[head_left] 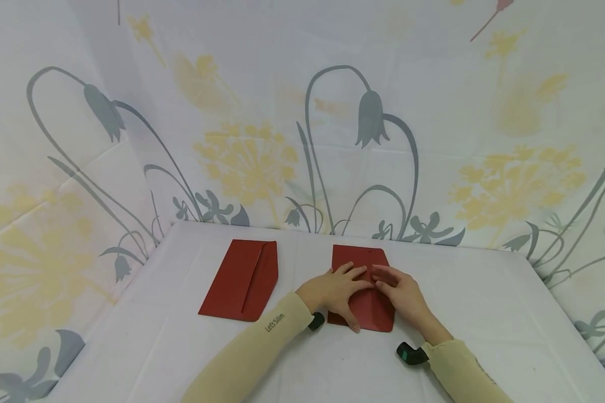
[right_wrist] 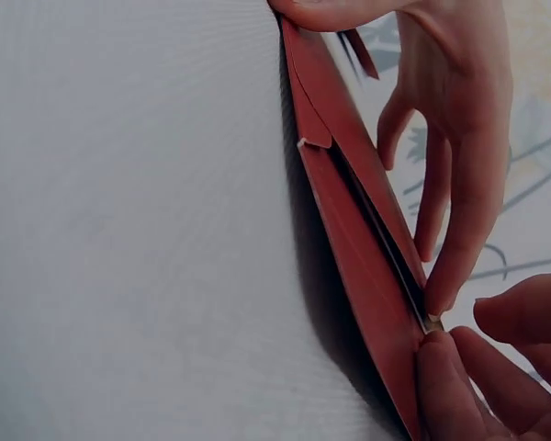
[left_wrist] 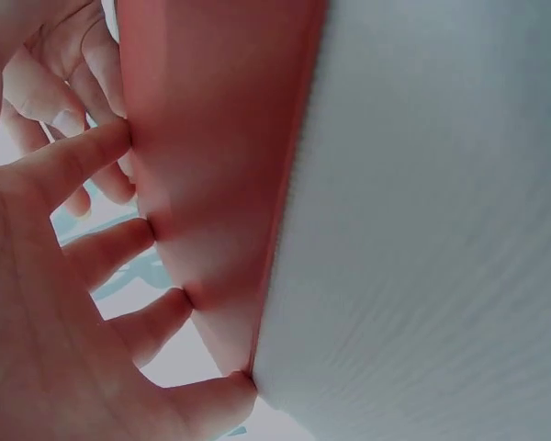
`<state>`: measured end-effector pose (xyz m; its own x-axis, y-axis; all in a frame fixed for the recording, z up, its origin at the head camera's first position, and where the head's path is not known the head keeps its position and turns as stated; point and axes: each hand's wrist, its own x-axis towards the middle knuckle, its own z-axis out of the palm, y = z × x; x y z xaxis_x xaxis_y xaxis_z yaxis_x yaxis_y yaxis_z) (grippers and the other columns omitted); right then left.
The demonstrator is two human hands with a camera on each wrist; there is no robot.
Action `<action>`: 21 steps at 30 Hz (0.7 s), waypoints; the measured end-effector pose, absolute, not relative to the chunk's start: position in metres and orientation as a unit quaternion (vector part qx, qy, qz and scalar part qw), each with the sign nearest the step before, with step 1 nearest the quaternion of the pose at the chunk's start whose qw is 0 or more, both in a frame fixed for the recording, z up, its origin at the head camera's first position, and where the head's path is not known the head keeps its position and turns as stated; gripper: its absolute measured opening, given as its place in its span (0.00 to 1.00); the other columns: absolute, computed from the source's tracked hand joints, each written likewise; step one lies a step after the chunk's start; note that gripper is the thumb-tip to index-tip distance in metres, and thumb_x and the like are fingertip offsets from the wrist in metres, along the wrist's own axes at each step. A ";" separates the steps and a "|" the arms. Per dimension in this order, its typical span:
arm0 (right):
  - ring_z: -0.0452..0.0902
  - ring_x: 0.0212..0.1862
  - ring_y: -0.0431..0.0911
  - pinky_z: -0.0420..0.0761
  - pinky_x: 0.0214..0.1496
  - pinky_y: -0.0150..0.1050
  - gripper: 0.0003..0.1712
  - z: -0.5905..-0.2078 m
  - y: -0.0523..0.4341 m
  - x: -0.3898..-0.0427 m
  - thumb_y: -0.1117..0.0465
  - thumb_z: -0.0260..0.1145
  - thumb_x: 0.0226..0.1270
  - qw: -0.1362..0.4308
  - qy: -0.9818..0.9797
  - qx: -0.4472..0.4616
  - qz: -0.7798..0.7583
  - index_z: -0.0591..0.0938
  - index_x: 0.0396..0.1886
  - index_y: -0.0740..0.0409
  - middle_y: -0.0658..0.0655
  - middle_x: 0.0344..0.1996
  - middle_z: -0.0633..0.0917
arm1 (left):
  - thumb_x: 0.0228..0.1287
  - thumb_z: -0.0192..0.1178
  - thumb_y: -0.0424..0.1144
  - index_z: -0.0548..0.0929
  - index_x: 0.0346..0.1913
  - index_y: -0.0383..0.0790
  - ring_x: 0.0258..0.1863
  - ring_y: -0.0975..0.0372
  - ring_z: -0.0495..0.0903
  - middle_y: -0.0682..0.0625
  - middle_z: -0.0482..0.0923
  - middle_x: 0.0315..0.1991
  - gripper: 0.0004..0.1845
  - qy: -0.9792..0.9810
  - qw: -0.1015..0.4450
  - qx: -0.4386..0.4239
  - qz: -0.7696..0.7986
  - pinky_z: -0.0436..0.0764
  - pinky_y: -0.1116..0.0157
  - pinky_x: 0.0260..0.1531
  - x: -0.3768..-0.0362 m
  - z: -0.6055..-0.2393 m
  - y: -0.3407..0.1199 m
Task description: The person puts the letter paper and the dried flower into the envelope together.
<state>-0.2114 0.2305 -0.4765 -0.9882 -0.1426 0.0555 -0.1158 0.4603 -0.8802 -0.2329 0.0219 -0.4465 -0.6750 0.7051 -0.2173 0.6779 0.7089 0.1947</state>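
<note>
- Left hand [head_left: 333,291]: fingers [left_wrist: 119,243] spread wide and nearly straight, tips pressing flat on the red envelope [head_left: 365,305]; thumb at its near edge. No pinch, nothing gripped.
- Right hand [head_left: 400,291]: fingers extended too, tips [right_wrist: 441,299] pressing along the flap fold line, meeting left fingertips about mid-envelope.
- Envelope directly under both hands, just right of table centre; long axis running away from the body, clipped-corner end at the far side. Both hands equally on it, left covering the near-left part, right the right edge.
- Right wrist view: flap edge slightly raised off the body, thin gap visible along the seam; not fully flat.
- Material: thin matte dark-red paper, sharp creases, flexes under fingertip pressure (dimples in left wrist view).
- Second red envelope [head_left: 242,280] well apart to the left, untouched, flap folded over, long axis angled slightly.
- Table [head_left: 484,313]: white cloth cover, smooth, faint wrinkles.
- Backdrop [head_left: 373,129]: white fabric, grey bellflower and yellow dandelion print, round three sides.
- Beige sleeves [head_left: 262,347] on both arms; black wrist mounts [head_left: 410,354] beside the cuffs.
</note>
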 end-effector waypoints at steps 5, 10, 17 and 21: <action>0.77 0.62 0.57 0.78 0.57 0.36 0.24 -0.476 0.231 -0.209 0.67 0.62 0.73 0.010 0.843 -0.082 -0.531 0.74 0.67 0.63 0.64 0.59 0.80 | 0.42 0.72 0.71 0.62 0.75 0.66 0.78 0.53 0.42 0.58 0.45 0.80 0.54 0.917 0.138 0.371 0.053 0.60 0.44 0.68 -0.234 -0.451 0.024; 0.76 0.63 0.57 0.77 0.55 0.31 0.25 -0.476 0.233 -0.208 0.66 0.63 0.73 0.018 0.831 -0.086 -0.550 0.74 0.67 0.63 0.65 0.60 0.80 | 0.41 0.73 0.70 0.63 0.75 0.66 0.78 0.53 0.42 0.58 0.45 0.80 0.54 0.917 0.139 0.369 0.059 0.60 0.44 0.68 -0.235 -0.454 0.025; 0.75 0.63 0.57 0.78 0.54 0.29 0.24 -0.475 0.237 -0.208 0.64 0.62 0.73 0.029 0.810 -0.090 -0.579 0.74 0.67 0.63 0.64 0.62 0.78 | 0.44 0.72 0.70 0.62 0.75 0.66 0.78 0.52 0.44 0.57 0.47 0.79 0.52 0.915 0.132 0.379 0.044 0.62 0.48 0.68 -0.235 -0.452 0.025; 0.76 0.62 0.56 0.79 0.53 0.31 0.24 -0.476 0.238 -0.208 0.61 0.63 0.74 0.031 0.802 -0.088 -0.589 0.74 0.66 0.62 0.64 0.62 0.78 | 0.47 0.70 0.70 0.63 0.75 0.66 0.77 0.52 0.47 0.58 0.51 0.78 0.50 0.911 0.123 0.393 0.031 0.70 0.52 0.64 -0.234 -0.449 0.023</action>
